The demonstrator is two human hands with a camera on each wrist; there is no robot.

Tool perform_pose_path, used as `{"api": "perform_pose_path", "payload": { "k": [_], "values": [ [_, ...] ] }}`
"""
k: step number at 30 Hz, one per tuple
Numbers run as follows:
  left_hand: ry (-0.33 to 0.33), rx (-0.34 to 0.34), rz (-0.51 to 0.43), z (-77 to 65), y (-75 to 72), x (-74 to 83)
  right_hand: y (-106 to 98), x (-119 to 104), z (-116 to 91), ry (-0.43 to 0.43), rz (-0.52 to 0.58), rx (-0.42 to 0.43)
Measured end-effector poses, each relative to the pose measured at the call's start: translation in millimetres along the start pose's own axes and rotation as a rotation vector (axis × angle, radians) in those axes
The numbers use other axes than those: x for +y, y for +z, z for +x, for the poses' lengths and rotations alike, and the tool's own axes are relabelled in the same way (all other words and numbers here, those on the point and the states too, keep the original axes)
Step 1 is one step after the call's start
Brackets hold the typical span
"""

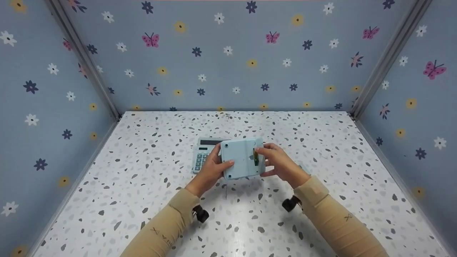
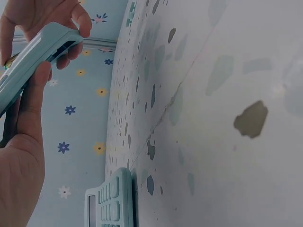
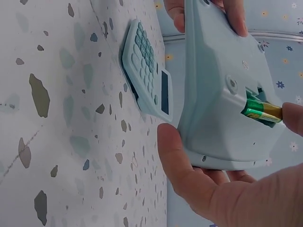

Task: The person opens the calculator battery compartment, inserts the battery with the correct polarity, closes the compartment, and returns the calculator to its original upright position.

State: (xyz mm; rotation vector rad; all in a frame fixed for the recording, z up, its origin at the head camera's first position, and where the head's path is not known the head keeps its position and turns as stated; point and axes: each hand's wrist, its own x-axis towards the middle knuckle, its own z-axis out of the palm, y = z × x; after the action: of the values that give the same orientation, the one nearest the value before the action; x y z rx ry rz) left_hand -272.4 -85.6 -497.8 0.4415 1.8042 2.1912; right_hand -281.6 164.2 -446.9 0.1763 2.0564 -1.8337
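Note:
A light blue calculator (image 1: 238, 153) is held above the table, its back facing up. The left hand (image 1: 211, 169) grips its left side, thumb lying on the back cover. At the opposite side the right hand (image 1: 280, 162) holds the edge with its fingers. In the right wrist view, a green and gold battery (image 3: 261, 110) sits in the uncovered battery slot, and the right thumb (image 3: 294, 118) presses at its end. Another light blue calculator (image 1: 202, 152) lies keys up on the table, partly hidden behind the left hand and the held calculator.
A small pale blue piece (image 1: 302, 167) lies on the table, mostly hidden behind the right wrist. The white speckled tabletop (image 1: 150, 157) is bounded by flowered blue panels (image 1: 228, 53) at the back and both sides. A black wrist camera (image 1: 201, 214) hangs under the left sleeve.

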Motion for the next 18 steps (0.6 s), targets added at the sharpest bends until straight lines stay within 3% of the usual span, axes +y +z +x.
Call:
{"api": "perform_pose_path", "payload": {
  "k": [10,18],
  "values": [
    [0.01,-0.008,0.016,-2.1,0.4,-3.4,-2.1,4.5,-0.5,-0.008,-0.05,0.014],
    [0.011,0.005,0.0,-2.7,0.3,-0.6,1.2,12.6,2.2,-0.111,-0.112,0.08]
  ]
}}
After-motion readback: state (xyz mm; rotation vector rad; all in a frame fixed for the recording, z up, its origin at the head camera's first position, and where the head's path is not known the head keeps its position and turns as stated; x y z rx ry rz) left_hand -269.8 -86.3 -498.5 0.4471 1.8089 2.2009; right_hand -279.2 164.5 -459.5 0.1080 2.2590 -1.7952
